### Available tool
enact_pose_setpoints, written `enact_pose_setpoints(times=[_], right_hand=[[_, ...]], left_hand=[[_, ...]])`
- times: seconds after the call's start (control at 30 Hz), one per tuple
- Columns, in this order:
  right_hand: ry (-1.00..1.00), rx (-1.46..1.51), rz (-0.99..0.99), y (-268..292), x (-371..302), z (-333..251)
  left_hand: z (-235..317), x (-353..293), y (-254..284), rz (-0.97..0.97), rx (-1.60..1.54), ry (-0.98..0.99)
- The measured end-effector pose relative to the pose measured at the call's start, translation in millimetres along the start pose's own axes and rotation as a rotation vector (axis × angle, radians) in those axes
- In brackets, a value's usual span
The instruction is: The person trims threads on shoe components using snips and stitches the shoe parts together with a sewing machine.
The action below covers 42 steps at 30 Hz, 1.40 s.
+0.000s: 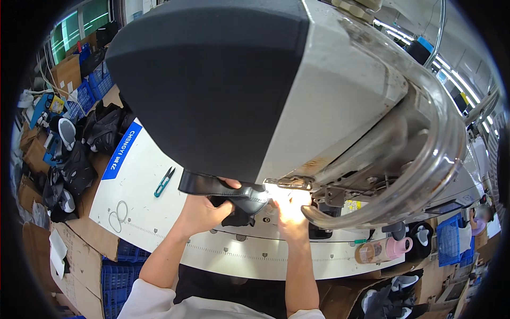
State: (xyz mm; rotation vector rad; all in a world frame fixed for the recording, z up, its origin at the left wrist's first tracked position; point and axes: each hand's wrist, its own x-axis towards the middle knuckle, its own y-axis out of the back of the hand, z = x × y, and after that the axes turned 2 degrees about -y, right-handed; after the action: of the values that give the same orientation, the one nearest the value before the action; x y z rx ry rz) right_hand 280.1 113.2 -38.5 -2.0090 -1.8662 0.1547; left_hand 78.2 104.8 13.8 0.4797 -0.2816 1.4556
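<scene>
A glossy black shoe upper point(249, 200) lies beneath the head of a large sewing machine point(340, 80), on its white table point(159, 212). My left hand point(207, 213) grips it from the left, thumb on the near side and a fingertip showing over the band-like part. On the right, close to the needle area, my right hand point(293, 215) is at the upper's right end. A bright lamp washes out its fingers, so their grip does not show. The machine head hides the far side of the work.
Teal thread snips point(164, 182) and a loop of thread point(118, 216) lie on the table's left. A pink-lidded bottle point(383, 250) stands at the right edge. Black shoe parts point(74, 170) pile up at left, with blue crates point(118, 276) below. A person point(479, 220) sits far right.
</scene>
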Motion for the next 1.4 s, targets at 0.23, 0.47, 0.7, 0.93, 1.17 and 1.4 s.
enact_pose_setpoints(times=[0.23, 0.47, 0.7, 0.93, 1.17, 1.4], right_hand=[[0.085, -0.203, 0.023, 8.4, 5.6, 3.2], [-0.101, 0.111, 0.039, 1.9, 4.3, -4.0], [0.027, -0.125, -0.071, 29.4, 17.1, 15.9], [-0.119, -0.038, 0.015, 33.7, 12.5, 40.0], [-0.028, -0.037, -0.193, 45.1, 13.5, 38.3], [0.181, -0.447, -0.026, 69.4, 13.0, 79.1]], left_hand=[[4.9, 1.2, -2.0, 0.013, 0.102, -0.027], [3.1, 2.6, -4.5, 0.032, 0.007, -0.004], [-1.2, 4.7, -5.7, 0.049, -0.076, 0.088], [-1.3, 0.1, -5.1, 0.078, -0.01, -0.041], [-2.5, 0.2, -7.2, 0.06, 0.118, -0.011], [17.1, -28.5, -20.8, -0.029, 0.26, -0.227]])
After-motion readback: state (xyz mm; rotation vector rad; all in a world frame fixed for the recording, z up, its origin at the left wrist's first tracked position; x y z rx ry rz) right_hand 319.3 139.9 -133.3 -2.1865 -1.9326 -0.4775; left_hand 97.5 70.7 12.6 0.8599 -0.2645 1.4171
